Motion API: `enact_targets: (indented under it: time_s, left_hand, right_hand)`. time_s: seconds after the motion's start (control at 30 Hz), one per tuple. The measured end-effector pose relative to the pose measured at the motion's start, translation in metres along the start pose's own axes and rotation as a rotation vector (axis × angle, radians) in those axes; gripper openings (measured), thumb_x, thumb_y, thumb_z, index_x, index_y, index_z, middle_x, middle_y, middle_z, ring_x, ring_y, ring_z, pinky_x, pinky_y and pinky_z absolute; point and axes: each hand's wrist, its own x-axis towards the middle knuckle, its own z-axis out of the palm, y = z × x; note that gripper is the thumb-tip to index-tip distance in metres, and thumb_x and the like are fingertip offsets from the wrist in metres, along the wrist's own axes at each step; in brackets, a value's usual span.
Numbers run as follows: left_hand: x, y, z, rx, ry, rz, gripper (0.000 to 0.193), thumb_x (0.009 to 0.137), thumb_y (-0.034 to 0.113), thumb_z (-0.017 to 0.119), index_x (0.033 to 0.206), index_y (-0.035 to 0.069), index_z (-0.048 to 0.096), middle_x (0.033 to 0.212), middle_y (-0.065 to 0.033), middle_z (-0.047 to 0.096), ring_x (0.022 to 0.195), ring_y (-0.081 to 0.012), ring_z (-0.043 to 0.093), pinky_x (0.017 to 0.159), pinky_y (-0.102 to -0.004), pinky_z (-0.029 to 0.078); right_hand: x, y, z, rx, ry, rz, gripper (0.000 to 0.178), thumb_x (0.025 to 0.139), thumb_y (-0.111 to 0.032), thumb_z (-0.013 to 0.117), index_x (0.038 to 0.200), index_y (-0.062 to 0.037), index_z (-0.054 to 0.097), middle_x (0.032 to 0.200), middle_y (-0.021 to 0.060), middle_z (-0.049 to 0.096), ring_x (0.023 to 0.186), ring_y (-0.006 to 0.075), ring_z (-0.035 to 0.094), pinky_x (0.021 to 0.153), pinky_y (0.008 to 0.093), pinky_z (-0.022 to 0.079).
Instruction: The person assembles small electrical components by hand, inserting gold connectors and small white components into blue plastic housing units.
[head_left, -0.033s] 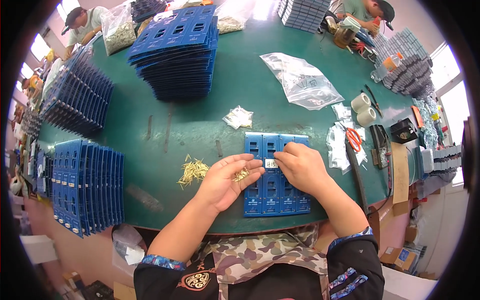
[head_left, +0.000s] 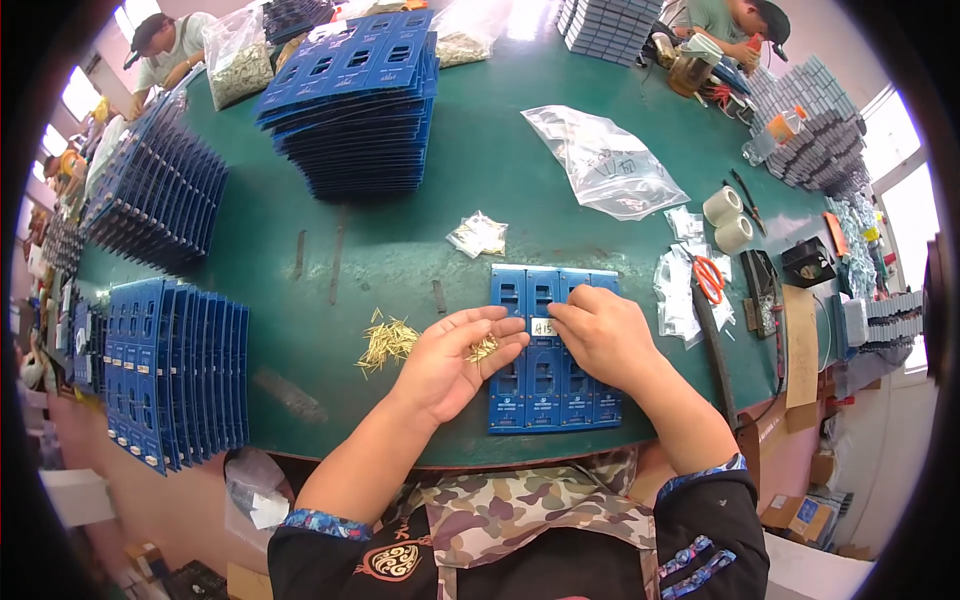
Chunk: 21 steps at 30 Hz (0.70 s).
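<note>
My left hand [head_left: 440, 365] is cupped, fingers loosely curled and slightly apart, with thin brass pins [head_left: 484, 349] lying in it. My right hand [head_left: 606, 338] is over the blue circuit-board panel [head_left: 543, 407], fingertips drawn together; I cannot tell whether a pin is pinched there. The panel lies flat on the green tabletop [head_left: 400, 262] before me, a white label [head_left: 541, 327] showing between my hands. A loose pin pile [head_left: 387, 343] lies left of the panel, near my left hand.

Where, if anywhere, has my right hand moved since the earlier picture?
No: against the blue circuit-board panel, your right hand shows no visible shift in any direction.
</note>
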Motion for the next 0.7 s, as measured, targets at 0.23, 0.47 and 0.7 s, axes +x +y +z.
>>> enact_targets:
  time_s: [0.23,0.47,0.7]
  left_hand:
    - [-0.0025,0.0021,0.0011,-0.054,0.017,0.058,0.032,0.097,0.015,0.046,0.116,-0.010,0.048,0.114,-0.0250,0.056,0.106,-0.0343,0.060,0.090,-0.0366,0.055]
    - [0.0017,0.0007,-0.0030,-0.160,-0.007,0.045,0.039,0.100,0.029,0.042,0.112,-0.007,0.051,0.113,-0.0242,0.057,0.104,-0.0344,0.060,0.091,-0.0374,0.054]
    - [-0.0007,0.0023,-0.0002,-0.163,0.000,0.048,0.040,0.100,0.031,0.040,0.111,-0.006,0.051,0.108,-0.0232,0.060,0.103,-0.0342,0.061,0.090,-0.0377,0.054]
  right_hand:
    - [-0.0017,-0.0018,-0.0009,-0.036,-0.028,-0.029,0.016,0.079,-0.015,0.066,0.093,-0.0070,0.068,0.079,0.0049,0.055,0.074,0.0224,0.060,0.061,0.0343,0.050]
    - [-0.0039,-0.0019,-0.0003,-0.107,-0.020,-0.046,0.017,0.079,-0.015,0.066,0.094,-0.0069,0.068,0.079,0.0043,0.054,0.071,0.0214,0.058,0.059,0.0331,0.049]
    - [-0.0046,-0.0052,-0.0026,-0.126,-0.025,-0.048,0.017,0.080,-0.015,0.066,0.095,-0.0069,0.068,0.079,0.0046,0.055,0.072,0.0217,0.059,0.059,0.0332,0.050]
